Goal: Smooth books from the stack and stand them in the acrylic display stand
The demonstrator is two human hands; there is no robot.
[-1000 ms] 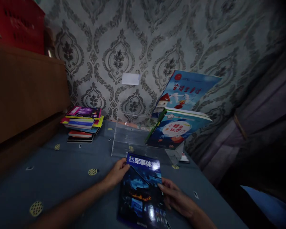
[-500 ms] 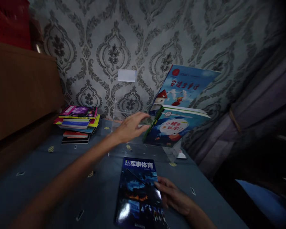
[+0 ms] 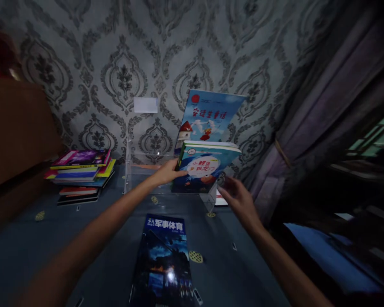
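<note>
Left hand (image 3: 167, 172) grips the spine edge of the blue-green picture book (image 3: 205, 166) leaning in the clear acrylic stand (image 3: 137, 179), steadying it. Right hand (image 3: 238, 197) hovers open, just beside.

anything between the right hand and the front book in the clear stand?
Nothing visible. The right hand is open, apart from the front book, with a clear gap to that book's right edge. The left hand already touches its left edge. The dark magazine lies flat nearer the camera.
</note>
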